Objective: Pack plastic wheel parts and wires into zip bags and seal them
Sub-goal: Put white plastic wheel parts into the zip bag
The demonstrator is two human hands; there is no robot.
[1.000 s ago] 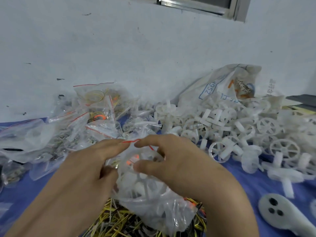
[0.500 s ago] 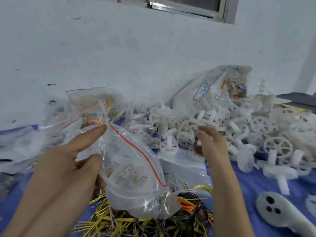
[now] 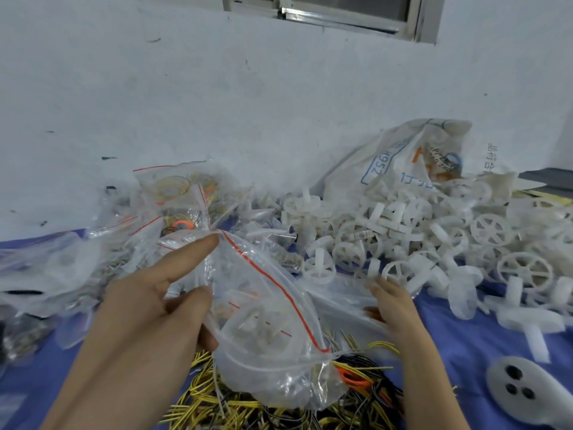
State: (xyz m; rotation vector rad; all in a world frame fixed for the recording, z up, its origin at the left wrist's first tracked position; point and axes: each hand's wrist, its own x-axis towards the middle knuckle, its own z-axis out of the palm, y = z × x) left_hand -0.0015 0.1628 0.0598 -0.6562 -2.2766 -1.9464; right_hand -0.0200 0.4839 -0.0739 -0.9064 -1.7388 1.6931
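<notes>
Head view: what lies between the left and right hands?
The zip bag, held by the left hand, fills most of the gap to the right hand in the head view; wires lie under it.

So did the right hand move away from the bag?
Yes. The right hand left the bag and went rightward, toward the pile of white wheels.

My right hand (image 3: 393, 308) was a blur, so I could not tell if it held anything. The clear plastic zip bag with the red strip (image 3: 263, 330) hid the lower fingers of my left hand (image 3: 148, 308), which gripped it, and part of the pile of yellow and black wires (image 3: 214, 401). The grey round plastic piece with three dark holes (image 3: 542, 398) ran off the bottom edge.
</notes>
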